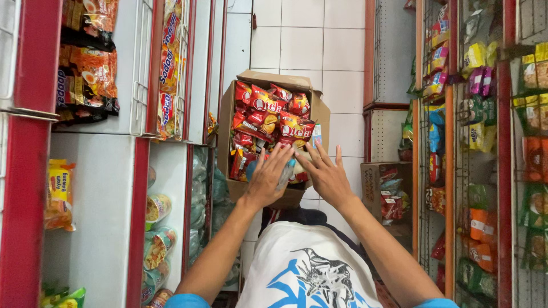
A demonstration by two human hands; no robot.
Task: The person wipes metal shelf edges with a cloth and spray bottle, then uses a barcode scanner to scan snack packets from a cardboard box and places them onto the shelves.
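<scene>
An open cardboard box stands on the tiled floor of a shop aisle, full of red and orange snack bags. Both my hands reach into its near end. My left hand lies flat with fingers spread over the bags at the front. My right hand is beside it, fingers spread, touching a pale blue and white packet that lies between the two hands. Neither hand has visibly closed around anything.
White and red shelves with snack packets line the left. Wire racks of packets line the right. A second smaller cardboard box of packets sits on the floor at the right. White floor tiles run beyond the box.
</scene>
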